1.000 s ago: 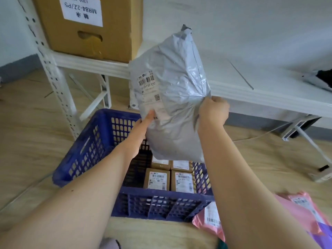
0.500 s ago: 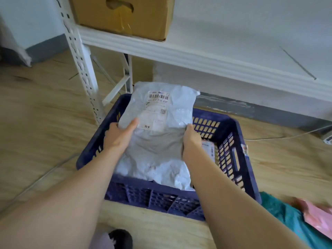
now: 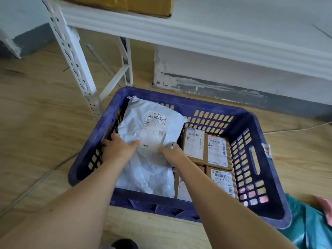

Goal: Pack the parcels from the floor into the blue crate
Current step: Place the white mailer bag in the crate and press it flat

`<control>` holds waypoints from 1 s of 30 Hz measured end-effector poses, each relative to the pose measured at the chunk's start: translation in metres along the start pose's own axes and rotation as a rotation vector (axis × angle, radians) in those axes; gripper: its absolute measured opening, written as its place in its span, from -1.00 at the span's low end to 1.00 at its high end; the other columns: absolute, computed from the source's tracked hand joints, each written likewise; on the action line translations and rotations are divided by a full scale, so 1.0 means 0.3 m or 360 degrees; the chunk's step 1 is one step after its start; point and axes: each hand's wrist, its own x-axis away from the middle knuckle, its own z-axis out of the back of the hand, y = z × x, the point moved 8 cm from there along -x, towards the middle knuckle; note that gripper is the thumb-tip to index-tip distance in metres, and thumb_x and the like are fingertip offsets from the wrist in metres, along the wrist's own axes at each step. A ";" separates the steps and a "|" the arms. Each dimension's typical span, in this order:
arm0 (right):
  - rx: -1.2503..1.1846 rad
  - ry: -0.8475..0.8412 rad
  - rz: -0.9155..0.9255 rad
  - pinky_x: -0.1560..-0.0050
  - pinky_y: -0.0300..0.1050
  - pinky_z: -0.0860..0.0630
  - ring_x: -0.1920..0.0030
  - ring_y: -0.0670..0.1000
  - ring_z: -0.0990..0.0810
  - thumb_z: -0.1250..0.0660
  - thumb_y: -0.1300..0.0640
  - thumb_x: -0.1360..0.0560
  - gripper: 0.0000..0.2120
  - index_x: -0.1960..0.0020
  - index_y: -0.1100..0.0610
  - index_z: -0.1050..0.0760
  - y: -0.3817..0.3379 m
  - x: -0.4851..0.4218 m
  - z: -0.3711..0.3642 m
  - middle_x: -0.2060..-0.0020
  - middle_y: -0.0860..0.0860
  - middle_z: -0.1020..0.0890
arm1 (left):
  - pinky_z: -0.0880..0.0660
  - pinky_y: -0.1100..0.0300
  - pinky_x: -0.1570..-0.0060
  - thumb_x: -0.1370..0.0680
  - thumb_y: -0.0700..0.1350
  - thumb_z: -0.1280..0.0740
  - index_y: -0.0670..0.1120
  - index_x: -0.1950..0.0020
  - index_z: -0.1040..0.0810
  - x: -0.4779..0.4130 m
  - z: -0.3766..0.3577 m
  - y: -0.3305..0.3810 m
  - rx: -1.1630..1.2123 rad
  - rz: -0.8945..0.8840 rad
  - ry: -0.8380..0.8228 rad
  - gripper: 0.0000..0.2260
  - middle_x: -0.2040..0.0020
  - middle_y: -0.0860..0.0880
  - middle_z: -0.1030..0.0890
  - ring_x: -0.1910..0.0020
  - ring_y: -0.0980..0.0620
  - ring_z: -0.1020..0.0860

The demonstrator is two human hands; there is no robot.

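The blue crate (image 3: 255, 159) stands on the wooden floor in front of me. A grey plastic mailer bag (image 3: 152, 169) with a white barcode label lies in its left half, leaning on the left wall. My left hand (image 3: 119, 147) holds the bag's left edge, thumb on top. My right hand (image 3: 170, 152) holds its right edge beside the boxes. Several brown cardboard parcels (image 3: 218, 150) with labels fill the crate's right half.
A white metal shelf post (image 3: 71, 54) and shelf edge (image 3: 197, 38) rise behind the crate, with a cardboard box (image 3: 143, 4) on the shelf. A teal bag (image 3: 309, 225) and a pink parcel (image 3: 326, 207) lie on the floor at the right.
The grey bag went from held upright above the crate to lying down inside its left half. Both hands followed it down and stay on its edges.
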 end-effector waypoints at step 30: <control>0.2086 -0.0345 0.0454 -0.49 0.24 0.04 -0.52 0.25 0.19 -0.56 -0.03 -0.27 0.18 -0.53 -0.10 0.26 0.115 -0.117 -0.141 -0.50 0.21 0.31 | -0.15 -0.28 -0.40 -0.31 0.09 -0.54 0.19 -0.41 0.51 0.023 -0.397 -0.001 -0.1782 -0.0434 -0.1203 0.21 -0.48 -0.10 0.44 -0.52 -0.30 0.13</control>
